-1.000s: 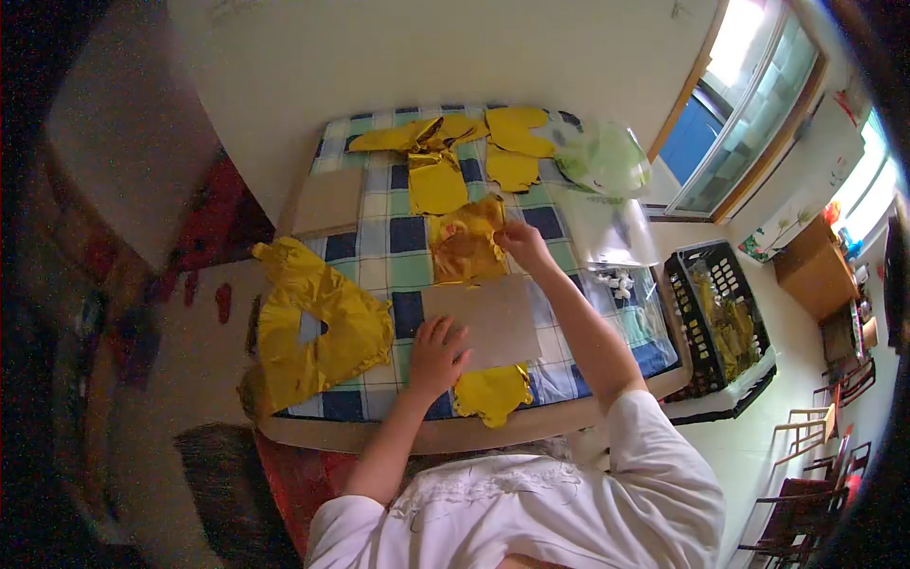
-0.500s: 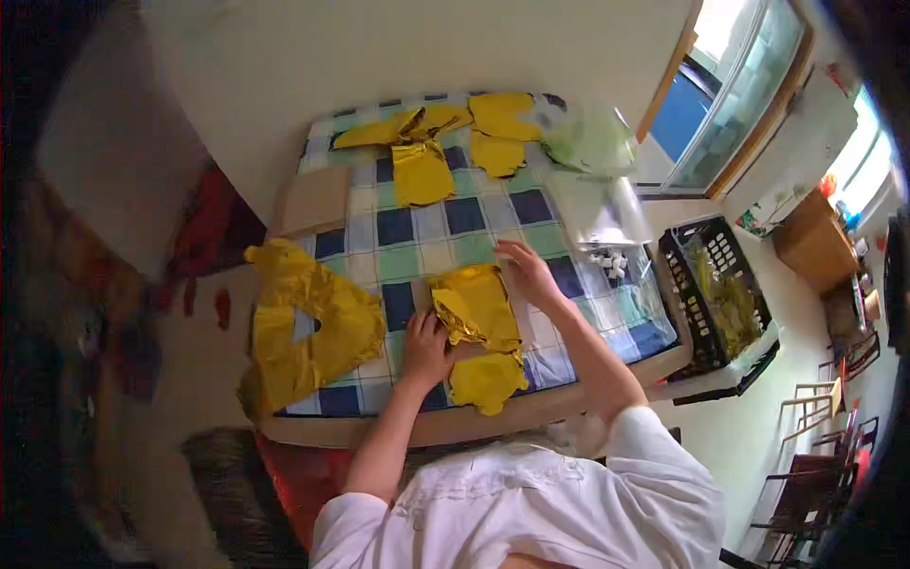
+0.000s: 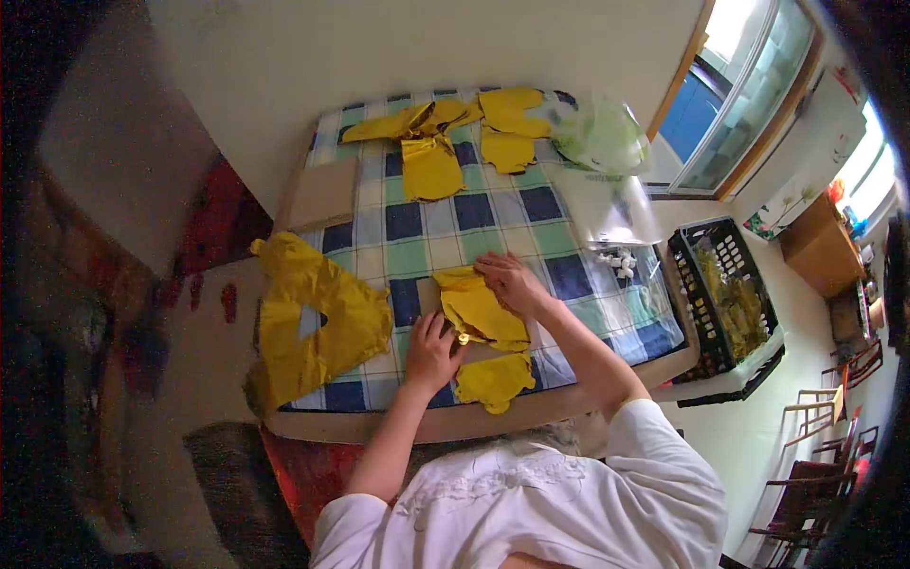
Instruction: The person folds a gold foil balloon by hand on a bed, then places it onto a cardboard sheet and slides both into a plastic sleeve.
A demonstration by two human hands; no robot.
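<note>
Head view: right hand point(image 3: 507, 282) flat, open on gold foil sheet point(image 3: 483, 311), left hand point(image 3: 431, 349) flat beside it pinning cardboard point(image 3: 428, 296) underneath; foil looks light, crinkly, tear-prone, best pinched at an edge.

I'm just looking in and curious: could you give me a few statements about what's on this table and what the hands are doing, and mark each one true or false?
1. Both hands rest on or against the gold foil sheet near the table's front edge. True: the right hand presses on its top, the left hand is at its left side.
2. The tablecloth is plain red. False: it is checked in blue, green and white.
3. A black basket stands to the right of the table. True.
4. The far end of the table is bare. False: several gold foil pieces and a crumpled clear bag lie there.
5. The large gold foil piece on the left has a hole in it. True.
</note>
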